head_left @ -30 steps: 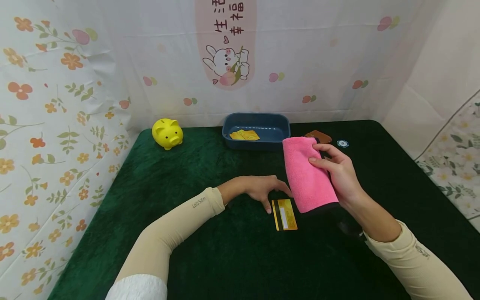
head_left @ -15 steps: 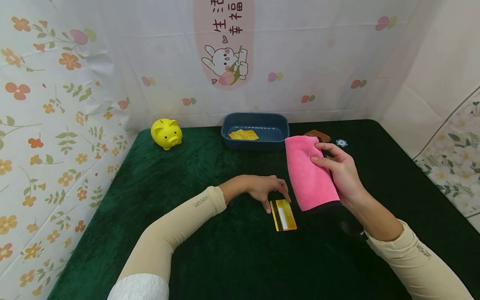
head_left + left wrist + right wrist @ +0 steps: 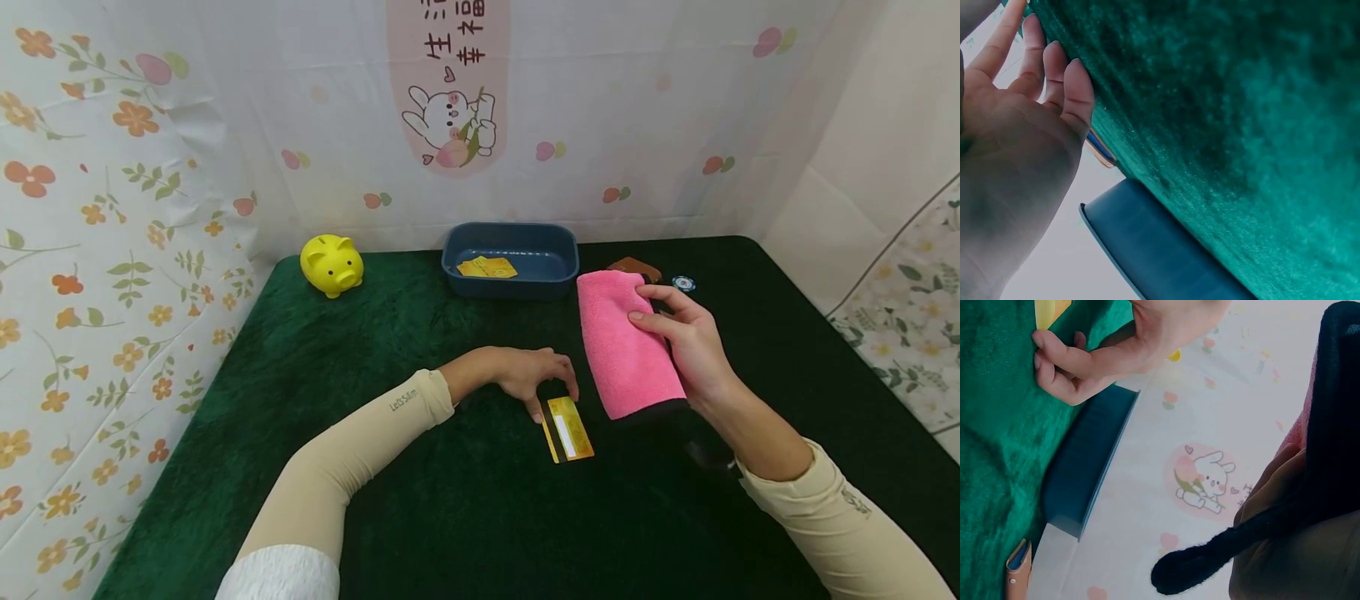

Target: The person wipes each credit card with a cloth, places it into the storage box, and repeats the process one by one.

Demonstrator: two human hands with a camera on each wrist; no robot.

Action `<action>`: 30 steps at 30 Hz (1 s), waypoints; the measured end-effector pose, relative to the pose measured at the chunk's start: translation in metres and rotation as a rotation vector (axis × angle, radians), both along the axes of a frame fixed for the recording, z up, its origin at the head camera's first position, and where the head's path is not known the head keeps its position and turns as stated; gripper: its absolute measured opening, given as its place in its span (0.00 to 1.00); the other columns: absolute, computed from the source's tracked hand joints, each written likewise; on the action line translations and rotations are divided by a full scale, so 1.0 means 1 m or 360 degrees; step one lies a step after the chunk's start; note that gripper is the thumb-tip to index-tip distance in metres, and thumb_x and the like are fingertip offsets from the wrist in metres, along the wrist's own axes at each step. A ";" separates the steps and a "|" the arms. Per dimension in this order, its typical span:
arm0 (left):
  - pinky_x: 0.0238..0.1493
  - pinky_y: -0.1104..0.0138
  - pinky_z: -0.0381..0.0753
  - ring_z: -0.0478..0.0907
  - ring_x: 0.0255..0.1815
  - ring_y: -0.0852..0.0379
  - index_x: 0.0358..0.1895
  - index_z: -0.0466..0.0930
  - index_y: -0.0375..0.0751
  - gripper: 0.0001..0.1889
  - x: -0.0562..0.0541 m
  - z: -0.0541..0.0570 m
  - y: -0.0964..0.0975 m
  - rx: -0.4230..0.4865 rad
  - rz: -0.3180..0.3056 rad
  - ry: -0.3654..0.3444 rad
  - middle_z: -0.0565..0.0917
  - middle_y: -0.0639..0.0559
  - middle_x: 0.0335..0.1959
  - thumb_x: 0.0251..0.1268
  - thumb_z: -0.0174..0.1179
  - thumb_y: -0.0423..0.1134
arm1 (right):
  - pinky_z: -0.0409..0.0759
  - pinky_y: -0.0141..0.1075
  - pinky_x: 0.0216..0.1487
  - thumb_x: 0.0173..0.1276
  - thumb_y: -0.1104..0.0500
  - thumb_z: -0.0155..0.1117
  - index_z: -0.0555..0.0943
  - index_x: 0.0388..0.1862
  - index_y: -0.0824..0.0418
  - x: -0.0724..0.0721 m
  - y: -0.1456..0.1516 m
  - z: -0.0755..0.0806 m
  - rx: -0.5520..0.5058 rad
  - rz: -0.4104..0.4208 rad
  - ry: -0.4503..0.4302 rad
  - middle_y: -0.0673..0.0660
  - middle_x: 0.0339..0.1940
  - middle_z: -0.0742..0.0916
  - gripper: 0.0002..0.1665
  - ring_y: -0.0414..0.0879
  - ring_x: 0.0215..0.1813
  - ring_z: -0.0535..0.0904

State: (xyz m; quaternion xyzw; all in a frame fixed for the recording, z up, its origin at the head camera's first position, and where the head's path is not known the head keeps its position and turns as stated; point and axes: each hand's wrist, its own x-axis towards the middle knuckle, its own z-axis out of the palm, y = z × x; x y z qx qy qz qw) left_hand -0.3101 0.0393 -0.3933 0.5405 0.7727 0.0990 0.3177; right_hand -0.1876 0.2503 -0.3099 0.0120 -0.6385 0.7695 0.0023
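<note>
A yellow bank card [image 3: 567, 429], its dark stripe and white strip facing up, lies at the middle of the dark green cloth. My left hand [image 3: 528, 375] pinches the card's far edge, thumb at one corner and index finger at the other. In the right wrist view those fingertips meet the card [image 3: 1050, 311]. Raised off the table to the right, a folded pink cloth [image 3: 626, 350] with black edging is held between the thumb and fingers of my right hand [image 3: 690, 342]. The cloth's black underside [image 3: 1338, 425] shows in the right wrist view.
A blue plastic bin [image 3: 517, 287] at the back holds several yellow cards [image 3: 487, 267]. At back left stands a yellow piggy bank [image 3: 332, 267]. A brown leather wallet [image 3: 637, 268], partly behind the pink cloth, and a poker chip [image 3: 683, 283] lie at back right.
The left fingers have closed onto the card's far edge, and the card has turned slightly. The pink cloth has moved a little to the right with my right hand.
</note>
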 end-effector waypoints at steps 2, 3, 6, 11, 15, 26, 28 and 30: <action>0.62 0.69 0.67 0.62 0.61 0.60 0.61 0.75 0.57 0.31 0.000 0.001 0.000 0.0005 -0.0010 0.0018 0.67 0.59 0.65 0.52 0.76 0.42 | 0.86 0.33 0.33 0.73 0.60 0.62 0.80 0.51 0.48 0.000 0.000 0.000 -0.0007 0.0002 0.0002 0.50 0.40 0.84 0.10 0.42 0.35 0.84; 0.62 0.69 0.67 0.62 0.61 0.60 0.60 0.75 0.57 0.31 0.000 0.001 0.000 0.0009 -0.0017 0.0026 0.67 0.59 0.65 0.51 0.77 0.43 | 0.86 0.34 0.33 0.73 0.60 0.62 0.80 0.51 0.48 -0.001 0.000 0.001 -0.0009 0.0002 0.0002 0.50 0.39 0.84 0.10 0.42 0.35 0.84; 0.61 0.69 0.68 0.62 0.60 0.59 0.58 0.75 0.56 0.31 -0.001 0.000 0.000 0.0023 -0.0027 0.0028 0.68 0.58 0.63 0.49 0.78 0.44 | 0.86 0.34 0.34 0.73 0.60 0.62 0.80 0.51 0.48 -0.001 0.001 0.001 -0.0013 0.0008 -0.0002 0.50 0.40 0.84 0.11 0.42 0.35 0.84; 0.56 0.71 0.72 0.68 0.54 0.61 0.56 0.75 0.53 0.30 -0.003 -0.002 -0.002 0.0066 -0.0039 -0.0010 0.72 0.58 0.56 0.48 0.79 0.47 | 0.86 0.34 0.34 0.73 0.59 0.61 0.80 0.51 0.47 0.000 0.002 0.000 -0.0003 0.0013 -0.0009 0.51 0.42 0.82 0.11 0.42 0.36 0.84; 0.43 0.72 0.77 0.75 0.41 0.61 0.55 0.73 0.48 0.29 -0.003 0.000 -0.007 0.0121 -0.0020 -0.0095 0.77 0.57 0.46 0.51 0.77 0.45 | 0.86 0.34 0.34 0.73 0.59 0.61 0.80 0.51 0.47 -0.001 0.003 -0.001 -0.0001 0.0010 -0.0017 0.51 0.43 0.82 0.11 0.42 0.36 0.84; 0.37 0.72 0.79 0.76 0.34 0.62 0.64 0.71 0.40 0.32 0.004 0.000 -0.030 0.0338 0.0089 -0.0199 0.79 0.56 0.44 0.58 0.73 0.39 | 0.86 0.34 0.34 0.73 0.58 0.62 0.79 0.52 0.47 -0.001 0.001 -0.004 0.0007 0.0005 -0.0050 0.50 0.40 0.84 0.11 0.42 0.35 0.84; 0.36 0.72 0.79 0.76 0.34 0.62 0.66 0.70 0.39 0.32 0.005 0.000 -0.033 0.0348 0.0096 -0.0173 0.79 0.56 0.45 0.59 0.73 0.39 | 0.86 0.35 0.35 0.73 0.58 0.62 0.79 0.52 0.47 -0.002 0.000 -0.004 0.0013 0.0011 -0.0048 0.50 0.40 0.84 0.11 0.42 0.36 0.84; 0.36 0.72 0.79 0.76 0.34 0.63 0.66 0.70 0.39 0.33 0.006 0.000 -0.037 0.0361 0.0103 -0.0145 0.79 0.57 0.45 0.59 0.72 0.40 | 0.86 0.35 0.35 0.73 0.58 0.62 0.79 0.51 0.47 -0.002 -0.001 -0.004 0.0015 0.0014 -0.0045 0.50 0.41 0.84 0.11 0.42 0.36 0.84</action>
